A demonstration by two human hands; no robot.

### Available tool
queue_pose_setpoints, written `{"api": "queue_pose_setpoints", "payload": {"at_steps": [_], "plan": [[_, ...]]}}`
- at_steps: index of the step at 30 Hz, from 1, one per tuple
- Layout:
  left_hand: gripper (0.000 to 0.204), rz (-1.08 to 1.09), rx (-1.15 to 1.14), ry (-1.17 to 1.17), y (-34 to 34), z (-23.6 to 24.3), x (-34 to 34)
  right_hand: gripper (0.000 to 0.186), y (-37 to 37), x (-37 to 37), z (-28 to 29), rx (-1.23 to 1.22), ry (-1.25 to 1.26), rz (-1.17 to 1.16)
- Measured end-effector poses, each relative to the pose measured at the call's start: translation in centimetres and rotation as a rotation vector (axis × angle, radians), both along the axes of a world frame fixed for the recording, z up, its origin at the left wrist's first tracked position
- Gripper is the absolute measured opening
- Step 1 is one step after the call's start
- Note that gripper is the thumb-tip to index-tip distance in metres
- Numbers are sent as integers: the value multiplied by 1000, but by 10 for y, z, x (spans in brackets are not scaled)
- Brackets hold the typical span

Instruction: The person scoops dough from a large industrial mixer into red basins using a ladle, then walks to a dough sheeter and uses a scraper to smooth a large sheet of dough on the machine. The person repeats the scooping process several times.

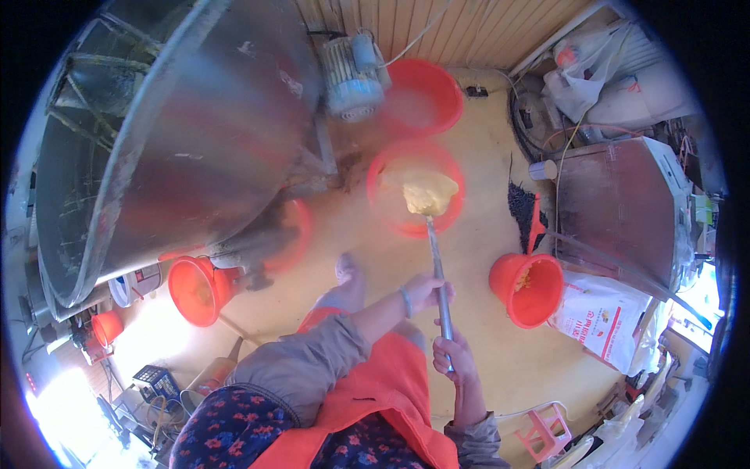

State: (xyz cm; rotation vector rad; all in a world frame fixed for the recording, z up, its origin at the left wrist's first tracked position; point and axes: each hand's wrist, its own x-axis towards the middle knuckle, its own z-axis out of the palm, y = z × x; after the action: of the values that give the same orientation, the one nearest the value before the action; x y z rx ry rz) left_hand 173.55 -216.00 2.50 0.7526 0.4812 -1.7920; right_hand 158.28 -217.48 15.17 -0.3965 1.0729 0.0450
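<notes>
My left hand [424, 295], with a pale band at its wrist, is wrapped round the middle of a long metal-handled scoop [437, 262]. Lower down, near the handle's end, my right hand [455, 357] grips the same scoop. A heaped pale yellow mass [428, 191] covers the scoop's head, so its exact shape is hidden. It appears over or inside a round red tub [380, 199] on the floor ahead of me; haze blurs that spot, and I cannot tell whether scoop and tub touch.
A large metal drum [211, 117] fills the left. Behind the tub stand a motor [351, 78] and another red tub [430, 94]. Red buckets are at left [195, 291] and right [525, 291]. A metal cabinet [609, 203], white sack [598, 320] and pink stool [544, 434] stand right.
</notes>
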Motion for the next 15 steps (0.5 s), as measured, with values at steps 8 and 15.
{"api": "queue_pose_setpoints", "payload": {"at_steps": [8,15], "plan": [[18,59,-118,-56,-6,30,-17,42,-9,-17,39,-58,-18,43],[17,100,-121,-56,-14,55,-34,45,-20,-41,64,-75,-93,85]]}}
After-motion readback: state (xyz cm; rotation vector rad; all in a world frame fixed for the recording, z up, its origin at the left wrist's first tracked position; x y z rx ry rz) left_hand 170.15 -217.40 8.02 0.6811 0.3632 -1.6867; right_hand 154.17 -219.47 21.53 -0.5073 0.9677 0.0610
